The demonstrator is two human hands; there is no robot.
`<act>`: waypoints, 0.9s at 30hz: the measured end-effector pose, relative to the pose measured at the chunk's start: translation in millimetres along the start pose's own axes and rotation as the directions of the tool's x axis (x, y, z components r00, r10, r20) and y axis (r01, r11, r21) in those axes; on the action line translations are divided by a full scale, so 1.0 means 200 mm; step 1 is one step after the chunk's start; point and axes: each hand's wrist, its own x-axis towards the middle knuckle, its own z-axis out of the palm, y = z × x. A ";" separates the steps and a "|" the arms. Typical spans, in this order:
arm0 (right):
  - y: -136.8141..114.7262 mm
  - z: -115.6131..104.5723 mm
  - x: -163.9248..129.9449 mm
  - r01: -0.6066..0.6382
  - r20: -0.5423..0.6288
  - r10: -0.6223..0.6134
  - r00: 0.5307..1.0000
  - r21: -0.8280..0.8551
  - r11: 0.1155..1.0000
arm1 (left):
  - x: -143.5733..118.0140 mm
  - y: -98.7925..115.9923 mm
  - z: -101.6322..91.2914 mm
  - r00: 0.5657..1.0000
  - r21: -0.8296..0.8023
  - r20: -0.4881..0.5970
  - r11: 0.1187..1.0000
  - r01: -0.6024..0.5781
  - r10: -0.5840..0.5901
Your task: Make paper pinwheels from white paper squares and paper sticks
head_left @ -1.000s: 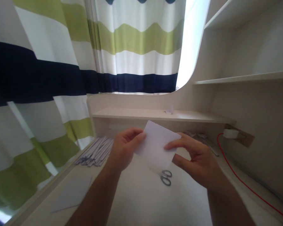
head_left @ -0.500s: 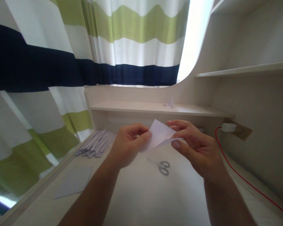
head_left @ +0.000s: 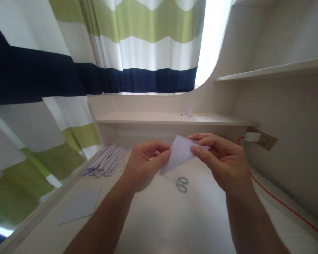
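A folded sheet of white paper [head_left: 180, 152] is held up above the desk between both hands. My left hand [head_left: 149, 162] pinches its left edge between thumb and fingers. My right hand [head_left: 219, 155] grips the right side, thumb on the near face and fingers behind; the paper's right tip shows beside them. Below the paper a pair of grey-handled scissors [head_left: 182, 185] lies on the desk, its blades pointing left and partly blurred.
On the desk's left are a bundle of folded paper strips [head_left: 106, 161] and a flat stack of paper [head_left: 81, 204]. A small folded paper piece [head_left: 187, 113] stands on the back shelf [head_left: 148, 117]. A white plug [head_left: 252, 137] with a red cable [head_left: 278, 199] is at the right wall.
My right thumb has moved up onto the near flap, and the flap that stood apart now lies against the paper. The whole view has shifted slightly.
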 end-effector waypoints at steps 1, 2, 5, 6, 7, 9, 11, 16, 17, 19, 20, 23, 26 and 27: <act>-0.01 0.00 0.00 0.003 -0.005 -0.003 1.000 -0.005 1.000 | 0.00 0.00 0.00 1.000 -0.001 0.006 1.000 0.001 -0.001; -0.01 0.00 0.00 0.009 -0.013 -0.009 1.000 -0.011 1.000 | 0.00 0.00 0.00 1.000 -0.004 0.010 1.000 0.000 0.000; -0.02 0.00 -0.01 0.010 -0.038 -0.010 0.999 -0.020 1.000 | -0.01 0.00 0.01 1.000 -0.012 0.016 1.000 -0.002 0.002; -0.03 0.01 -0.01 0.012 -0.048 -0.012 0.999 -0.013 1.000 | -0.01 0.00 0.01 1.000 -0.015 0.014 1.000 0.000 0.001; -0.03 0.01 -0.01 0.012 -0.058 -0.012 0.998 -0.005 1.000 | -0.02 0.01 0.01 1.000 -0.021 0.010 1.000 0.002 -0.001; -0.03 0.01 -0.01 0.011 -0.070 -0.011 0.997 0.000 1.000 | -0.02 0.02 0.01 1.000 -0.034 0.010 0.999 0.010 -0.010; -0.04 0.01 -0.01 0.009 -0.069 -0.010 0.998 -0.010 1.000 | -0.03 0.03 0.01 1.000 -0.042 0.018 0.999 0.018 -0.017; -0.04 -0.01 -0.02 0.025 -0.037 -0.028 0.999 -0.073 0.997 | -0.02 0.05 -0.01 0.999 0.001 0.028 1.000 -0.023 0.023; -0.04 -0.01 -0.03 0.030 -0.020 -0.032 0.999 -0.079 0.996 | -0.02 0.06 -0.02 0.999 -0.009 0.023 0.999 -0.040 0.040; -0.05 0.00 -0.03 0.036 0.026 -0.034 0.999 -0.080 0.996 | -0.02 0.06 -0.02 0.998 -0.042 -0.002 0.997 -0.068 0.068; -0.05 0.00 -0.04 0.034 0.052 -0.030 0.998 -0.075 0.997 | -0.02 0.06 -0.02 0.997 -0.049 -0.020 0.996 -0.072 0.071; -0.06 0.00 -0.04 0.020 0.121 -0.013 0.993 -0.058 0.998 | -0.04 0.06 -0.01 0.997 -0.017 -0.054 0.998 -0.063 0.062; -0.07 0.00 -0.04 0.022 0.146 -0.014 0.989 -0.055 0.998 | -0.05 0.06 -0.01 0.997 0.018 -0.039 0.997 -0.072 0.073; -0.07 0.00 -0.04 0.024 0.145 -0.015 0.989 -0.056 0.998 | -0.05 0.06 -0.01 0.996 0.027 -0.037 0.997 -0.078 0.079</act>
